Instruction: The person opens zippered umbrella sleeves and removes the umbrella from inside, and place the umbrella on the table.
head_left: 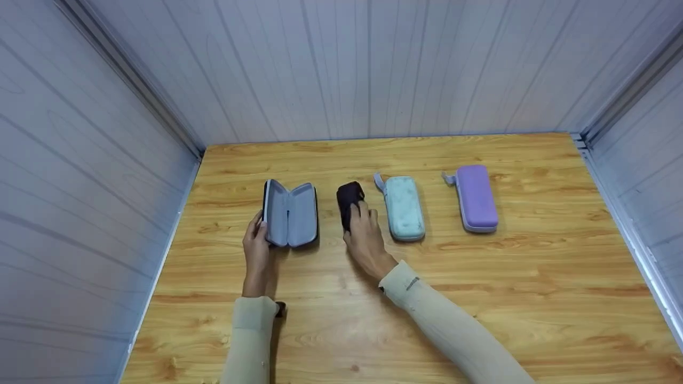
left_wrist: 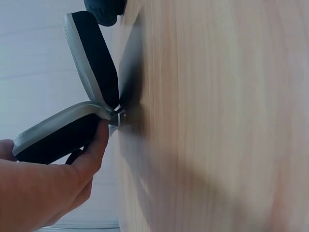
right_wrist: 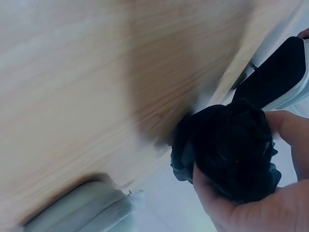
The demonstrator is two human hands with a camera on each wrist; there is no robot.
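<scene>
On the left of the table, a zip case [head_left: 303, 216] stands spread wide, black outside and grey inside, with nothing in its two halves. My left hand [head_left: 256, 245] grips its left half, the thumb near the hinge in the left wrist view. To the right of it is a black folded umbrella [head_left: 349, 194], its bunched fabric end [right_wrist: 231, 150] facing the right wrist camera. My right hand [head_left: 366, 237] holds this umbrella from above, thumb on one side and fingers on the other. Its lower part is hidden by the hand.
A pale mint case [head_left: 404, 208] with a strap lies just right of my right hand. Farther right lies a purple case [head_left: 476, 197], also strapped. Pale panel walls [head_left: 341, 69] enclose the wooden table [head_left: 341, 330] at the back and sides.
</scene>
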